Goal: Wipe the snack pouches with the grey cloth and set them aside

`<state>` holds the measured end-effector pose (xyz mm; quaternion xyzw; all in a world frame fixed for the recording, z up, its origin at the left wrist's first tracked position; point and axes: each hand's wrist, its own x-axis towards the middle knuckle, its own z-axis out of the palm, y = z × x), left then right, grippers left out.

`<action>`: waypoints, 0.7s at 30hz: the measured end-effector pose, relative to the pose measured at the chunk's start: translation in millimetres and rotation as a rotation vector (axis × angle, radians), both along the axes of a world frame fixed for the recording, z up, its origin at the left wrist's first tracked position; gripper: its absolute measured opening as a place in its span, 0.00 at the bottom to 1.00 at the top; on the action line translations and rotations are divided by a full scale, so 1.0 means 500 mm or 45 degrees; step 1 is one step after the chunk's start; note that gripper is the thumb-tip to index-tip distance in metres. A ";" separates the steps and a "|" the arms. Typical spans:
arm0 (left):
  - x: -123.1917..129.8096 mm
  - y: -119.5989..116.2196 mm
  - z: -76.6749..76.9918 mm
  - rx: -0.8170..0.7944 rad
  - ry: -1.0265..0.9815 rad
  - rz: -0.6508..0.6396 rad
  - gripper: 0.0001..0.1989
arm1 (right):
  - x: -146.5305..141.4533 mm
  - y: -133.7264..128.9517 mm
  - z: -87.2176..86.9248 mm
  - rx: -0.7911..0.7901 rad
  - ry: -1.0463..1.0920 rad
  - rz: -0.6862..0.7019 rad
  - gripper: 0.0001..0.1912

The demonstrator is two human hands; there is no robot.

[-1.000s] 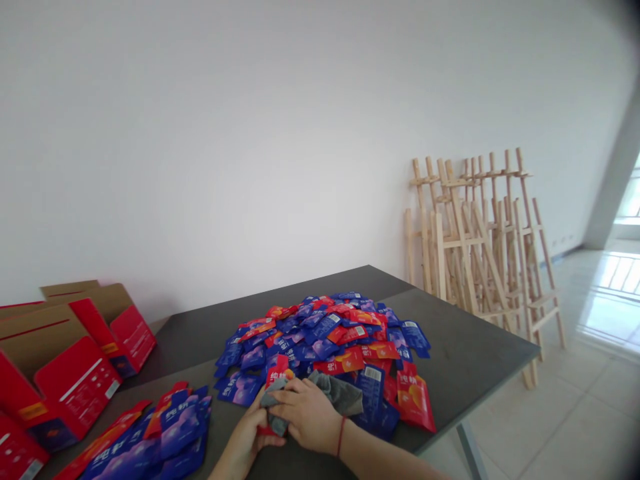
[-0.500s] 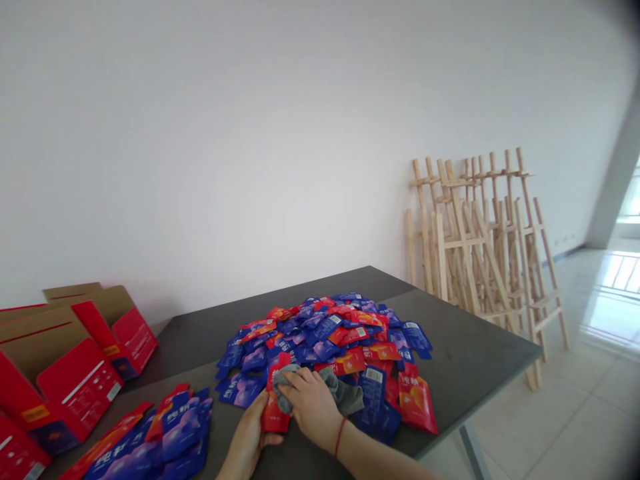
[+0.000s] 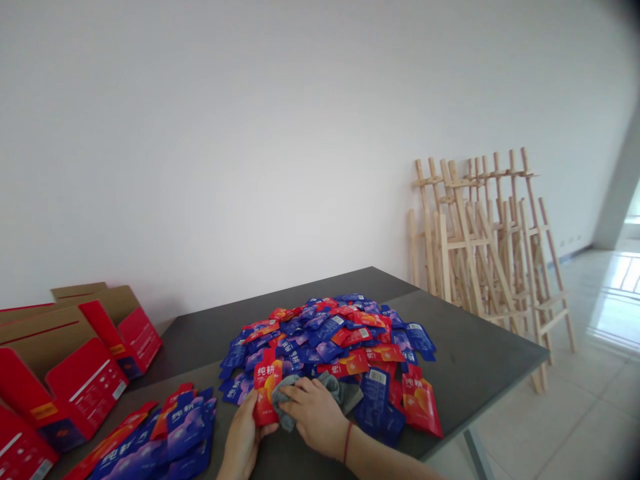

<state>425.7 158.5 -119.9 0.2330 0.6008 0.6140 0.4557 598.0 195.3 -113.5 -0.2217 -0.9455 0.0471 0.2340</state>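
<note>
Head view: dark table [image 3: 465,360], white wall [image 3: 250,133], easels [image 3: 490,240]; left hand [image 3: 243,437] grips red packet [image 3: 266,390], right hand [image 3: 313,417] clutches cloth [image 3: 336,392].

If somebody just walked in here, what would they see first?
Probably the big heap of shiny blue and red foil packets piled in the middle of the dark grey table. At its near edge, the left hand holds a red packet with an orange picture upright while the right hand presses a grey cloth against it. Pale wooden easels lean on the white wall to the right.
</note>
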 end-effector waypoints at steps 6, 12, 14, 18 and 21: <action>0.007 -0.002 -0.006 -0.041 0.146 -0.068 0.17 | -0.002 0.008 0.001 -0.001 0.033 -0.093 0.24; -0.008 0.009 -0.032 -0.011 0.388 -0.082 0.18 | -0.003 -0.015 0.007 0.117 -0.045 0.187 0.20; -0.015 0.014 -0.031 0.010 0.443 -0.006 0.17 | -0.009 -0.014 0.006 0.091 -0.004 0.118 0.20; -0.011 0.013 -0.019 0.057 0.511 -0.013 0.16 | -0.022 0.002 -0.003 0.023 0.105 -0.066 0.23; 0.006 0.005 -0.011 0.109 0.533 -0.254 0.22 | -0.026 0.020 -0.013 -0.040 0.178 -0.241 0.27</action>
